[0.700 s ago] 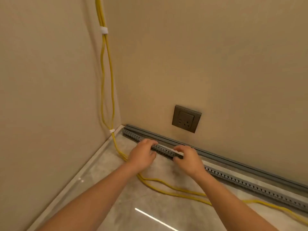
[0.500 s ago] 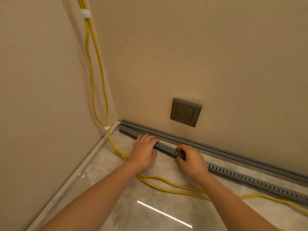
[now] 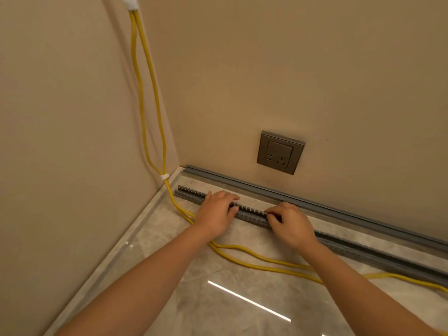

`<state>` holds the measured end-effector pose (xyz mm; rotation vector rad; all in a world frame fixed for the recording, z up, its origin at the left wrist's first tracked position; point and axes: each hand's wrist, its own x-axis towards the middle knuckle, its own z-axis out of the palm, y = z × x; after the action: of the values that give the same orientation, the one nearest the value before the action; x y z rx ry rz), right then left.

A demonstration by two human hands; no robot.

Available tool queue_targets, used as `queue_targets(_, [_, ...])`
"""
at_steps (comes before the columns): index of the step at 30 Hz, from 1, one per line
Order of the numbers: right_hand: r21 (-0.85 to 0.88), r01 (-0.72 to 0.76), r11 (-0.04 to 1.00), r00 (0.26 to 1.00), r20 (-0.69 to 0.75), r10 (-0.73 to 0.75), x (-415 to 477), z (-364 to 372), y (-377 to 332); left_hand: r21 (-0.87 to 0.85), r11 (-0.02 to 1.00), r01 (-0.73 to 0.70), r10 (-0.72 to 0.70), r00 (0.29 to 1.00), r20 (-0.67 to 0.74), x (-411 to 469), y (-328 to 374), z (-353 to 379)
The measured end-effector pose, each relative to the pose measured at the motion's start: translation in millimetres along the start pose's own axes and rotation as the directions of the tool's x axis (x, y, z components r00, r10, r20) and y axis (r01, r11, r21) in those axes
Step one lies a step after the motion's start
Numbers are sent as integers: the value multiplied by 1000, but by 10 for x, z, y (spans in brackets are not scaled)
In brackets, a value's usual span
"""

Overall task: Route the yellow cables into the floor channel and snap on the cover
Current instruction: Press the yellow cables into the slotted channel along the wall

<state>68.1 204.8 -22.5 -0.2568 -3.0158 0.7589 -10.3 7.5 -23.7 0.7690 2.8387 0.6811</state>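
Nearest the camera, both forearms are reaching forward over the floor [image 3: 242,316], a glossy marble-look tile that is catching a strip of light. Yellow cables [image 3: 257,263] are lying loose on that floor, passing under the arms and trailing off right — not in the channel.

Past them, the left hand [image 3: 215,215] and right hand [image 3: 291,226] are resting on the slotted grey floor channel [image 3: 252,214], the two a short way apart. Left hand's fingers are curling over the top rail, thumb on the near side; right hand's fingertips are pinching at the upper edge. Both are closing on the channel — how firm the grip is, cannot tell.

Channel is running diagonally from near the corner toward lower right, sitting just off the wall. Between it and the wall, a plain grey cover strip [image 3: 315,204] is lying along the wall base, apart from the channel.

Farther back, the cables are climbing the corner, bundled by a white tie [image 3: 164,177] at floor level and another white tie [image 3: 130,2] up top. Grey wall socket [image 3: 280,152] is sitting above the strip.
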Motion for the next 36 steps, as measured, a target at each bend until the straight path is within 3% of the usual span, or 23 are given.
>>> queue_targets(5, [20,21,1000,997,-79,-20,37,12,-339,-153,987,39,-82,954,-287,-179,-57,-253])
queue_targets(9, [181,152,972,981,-151,-125,102,88,-756,-313,941,133,-300,756,-582,-305,-237,-448])
queue_targets(11, [296,190,936,980,-117,-162,162,162,-1002,-460,874,159,-443,649,-618,-351,-355,-487])
queue_targets(13, [392,197,899,980,-44,-196,244,263,-1244,-511,835,205,-520,599,-609,-350,-507,-478])
queue_targets(15, [473,157,867,977,54,-206,331,396,-1451,-557,789,260,-580,616,-533,-298,-636,-479])
queue_targets(19, [538,47,842,958,213,-190,472,600,-1710,-754,618,222,-630,714,-306,-122,-773,-560])
queue_targets(26, [703,-189,686,933,347,-99,530,765,-1745,-753,602,264,-532,836,-132,-125,-837,-568])
queue_targets(31, [740,-406,536,858,511,-55,340,664,-1613,-763,600,242,-402,915,-26,-189,-641,-495])
queue_targets(36, [691,-321,648,888,458,-48,169,629,-1425,-735,633,244,-375,927,-15,-215,-487,-426])
